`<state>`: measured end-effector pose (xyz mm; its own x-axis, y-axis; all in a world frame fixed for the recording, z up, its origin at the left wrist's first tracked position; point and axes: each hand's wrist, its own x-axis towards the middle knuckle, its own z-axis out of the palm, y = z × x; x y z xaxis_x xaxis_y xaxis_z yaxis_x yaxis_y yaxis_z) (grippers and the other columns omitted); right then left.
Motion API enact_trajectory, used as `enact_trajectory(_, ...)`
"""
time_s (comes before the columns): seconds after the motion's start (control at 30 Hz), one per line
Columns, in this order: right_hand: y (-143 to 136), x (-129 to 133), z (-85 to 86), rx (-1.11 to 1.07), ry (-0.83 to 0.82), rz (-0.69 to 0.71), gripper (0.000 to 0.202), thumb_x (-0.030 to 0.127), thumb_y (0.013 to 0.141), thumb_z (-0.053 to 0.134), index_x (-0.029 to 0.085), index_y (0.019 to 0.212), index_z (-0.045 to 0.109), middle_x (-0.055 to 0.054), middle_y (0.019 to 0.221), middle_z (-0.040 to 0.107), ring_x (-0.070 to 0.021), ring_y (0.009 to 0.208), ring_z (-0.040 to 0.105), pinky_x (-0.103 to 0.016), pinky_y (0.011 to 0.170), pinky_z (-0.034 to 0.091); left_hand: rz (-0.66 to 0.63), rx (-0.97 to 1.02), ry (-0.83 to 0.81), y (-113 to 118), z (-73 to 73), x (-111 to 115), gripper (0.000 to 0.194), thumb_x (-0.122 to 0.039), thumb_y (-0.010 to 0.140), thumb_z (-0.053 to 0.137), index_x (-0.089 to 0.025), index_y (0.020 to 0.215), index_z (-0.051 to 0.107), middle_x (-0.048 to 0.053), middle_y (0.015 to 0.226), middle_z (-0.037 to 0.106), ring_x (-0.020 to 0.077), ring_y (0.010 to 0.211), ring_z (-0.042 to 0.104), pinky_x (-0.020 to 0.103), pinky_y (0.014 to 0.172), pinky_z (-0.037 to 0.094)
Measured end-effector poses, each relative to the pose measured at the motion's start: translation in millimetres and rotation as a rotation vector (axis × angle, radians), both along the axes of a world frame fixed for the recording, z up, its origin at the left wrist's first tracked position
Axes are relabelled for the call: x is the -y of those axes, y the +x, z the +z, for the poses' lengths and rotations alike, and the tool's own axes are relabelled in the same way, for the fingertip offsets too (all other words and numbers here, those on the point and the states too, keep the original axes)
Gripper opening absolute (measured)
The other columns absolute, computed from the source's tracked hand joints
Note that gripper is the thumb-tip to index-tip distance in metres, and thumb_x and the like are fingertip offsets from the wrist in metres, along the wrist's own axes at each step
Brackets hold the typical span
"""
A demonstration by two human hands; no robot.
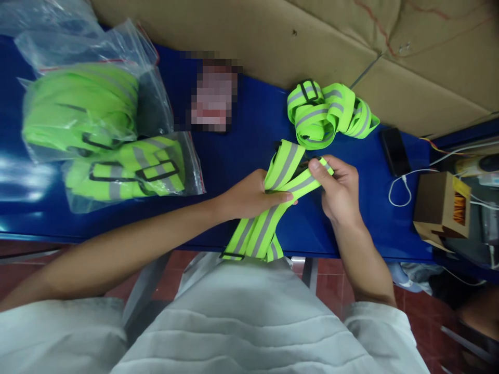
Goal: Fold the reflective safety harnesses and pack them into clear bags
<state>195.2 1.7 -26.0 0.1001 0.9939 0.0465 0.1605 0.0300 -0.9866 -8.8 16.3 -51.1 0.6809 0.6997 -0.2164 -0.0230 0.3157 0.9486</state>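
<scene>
A neon-green reflective strap with a grey stripe lies in several layers over the front edge of the blue table, a black buckle at its lower end. My left hand is closed around the layers at their middle, thumb on top. Up and to the right, my right hand pinches one end of the strap between thumb and fingers. Part of a dark piece shows behind that end, too covered to name. Just beyond my hands lies a loose bundle of similar straps with a black buckle.
Clear plastic bags of green straps lie at the left. A blurred-out item sits at the back. On the right are a black phone, a white cable and a cardboard box. Brown cardboard lines the table's rear.
</scene>
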Motion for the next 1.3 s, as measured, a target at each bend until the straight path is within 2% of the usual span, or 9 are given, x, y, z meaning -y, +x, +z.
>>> enact_trajectory(0.17, 0.6, -4.0, -2.0, -0.201, -0.373, 0.148, 0.032, 0.049, 0.081, 0.083, 0.022, 0.077, 0.066, 0.004, 0.065, 0.056, -0.013, 0.056, 0.051, -0.027, 0.05, 0.04, -0.1, 0.156, -0.195, 0.2, -0.2, 4.6, 0.03, -0.028, 0.081, 0.086, -0.014, 0.107, 0.078, 0.008, 0.103, 0.083, 0.0228, 0.095, 0.079, 0.028, 0.081, 0.062)
enact_trajectory(0.23, 0.2, -4.7, -6.3, -0.169, -0.417, 0.192, 0.027, 0.046, 0.083, 0.081, 0.023, 0.088, 0.068, 0.004, 0.068, 0.059, -0.0134, 0.056, 0.053, -0.026, 0.049, 0.041, -0.124, 0.181, -0.277, 0.8, -2.9, 7.4, 0.032, -0.027, 0.078, 0.088, -0.015, 0.106, 0.077, 0.008, 0.101, 0.083, 0.0232, 0.093, 0.079, 0.03, 0.079, 0.063)
enact_trajectory(0.33, 0.9, -4.4, -10.8, 0.059, -0.195, 0.184, 0.028, 0.044, 0.09, 0.075, 0.026, 0.111, 0.068, 0.002, 0.079, 0.067, -0.0164, 0.069, 0.063, -0.029, 0.062, 0.052, -0.085, 0.146, -0.294, 2.5, -6.4, 11.5, 0.031, -0.028, 0.076, 0.089, -0.014, 0.101, 0.077, 0.009, 0.097, 0.083, 0.023, 0.089, 0.079, 0.03, 0.078, 0.063)
enact_trajectory(0.47, 5.7, -1.2, -4.6, 0.446, 0.245, 0.247, 0.015, 0.038, 0.1, 0.066, 0.025, 0.104, 0.073, -0.005, 0.106, 0.075, -0.0214, 0.104, 0.07, -0.038, 0.096, 0.055, -0.045, 0.094, -0.262, 3.1, -3.4, 13.6, 0.031, -0.029, 0.077, 0.088, -0.013, 0.1, 0.076, 0.008, 0.097, 0.082, 0.0225, 0.089, 0.077, 0.03, 0.079, 0.061)
enact_trajectory(0.6, 7.6, 4.7, 0.1, 0.629, 0.24, 0.511, 0.048, 0.051, 0.093, 0.073, 0.023, 0.131, 0.065, -0.013, 0.134, 0.07, -0.0306, 0.126, 0.067, -0.048, 0.107, 0.052, 0.018, 0.06, -0.148, 2.2, -0.1, 9.1, 0.034, -0.034, 0.075, 0.087, -0.015, 0.099, 0.072, 0.002, 0.091, 0.077, 0.0181, 0.084, 0.071, 0.027, 0.076, 0.056)
enact_trajectory(0.67, 6.3, 7.1, -0.8, 0.68, 0.223, 0.532, 0.061, 0.057, 0.089, 0.076, 0.022, 0.136, 0.06, -0.016, 0.14, 0.067, -0.034, 0.132, 0.063, -0.052, 0.11, 0.051, 0.007, 0.017, -0.049, 1.9, -1.0, 6.2, 0.033, -0.035, 0.076, 0.085, -0.016, 0.097, 0.07, 0.0, 0.086, 0.072, 0.0157, 0.081, 0.066, 0.026, 0.074, 0.053)
enact_trajectory(0.83, 2.5, 9.9, -1.6, 0.675, 0.218, 0.498, 0.048, 0.055, 0.096, 0.068, 0.022, 0.13, 0.062, -0.016, 0.13, 0.07, -0.0319, 0.125, 0.066, -0.049, 0.105, 0.055, -0.053, -0.087, 0.067, 0.5, -5.1, 4.7, 0.029, -0.034, 0.077, 0.082, -0.016, 0.093, 0.067, -0.001, 0.085, 0.067, 0.0151, 0.08, 0.061, 0.026, 0.072, 0.05)
enact_trajectory(1.0, -2.1, 12.8, -5.4, 0.718, 0.242, 0.488, 0.041, 0.052, 0.103, 0.058, 0.019, 0.127, 0.062, -0.016, 0.127, 0.071, -0.0324, 0.122, 0.067, -0.047, 0.102, 0.055, -0.016, -0.088, -0.091, 0.1, -4.3, 5.3, 0.033, -0.032, 0.074, 0.086, -0.016, 0.097, 0.069, 0.0, 0.088, 0.071, 0.0175, 0.084, 0.067, 0.029, 0.077, 0.053)
enact_trajectory(1.3, -10.6, 15.3, -7.0, 0.702, 0.284, 0.356, 0.027, 0.047, 0.104, 0.058, 0.021, 0.104, 0.066, -0.007, 0.095, 0.076, -0.023, 0.091, 0.072, -0.035, 0.081, 0.056, -0.027, 0.039, -0.379, -0.5, 6.7, 6.1, 0.025, -0.023, 0.075, 0.087, -0.014, 0.095, 0.077, 0.006, 0.087, 0.079, 0.02, 0.084, 0.076, 0.034, 0.085, 0.061)
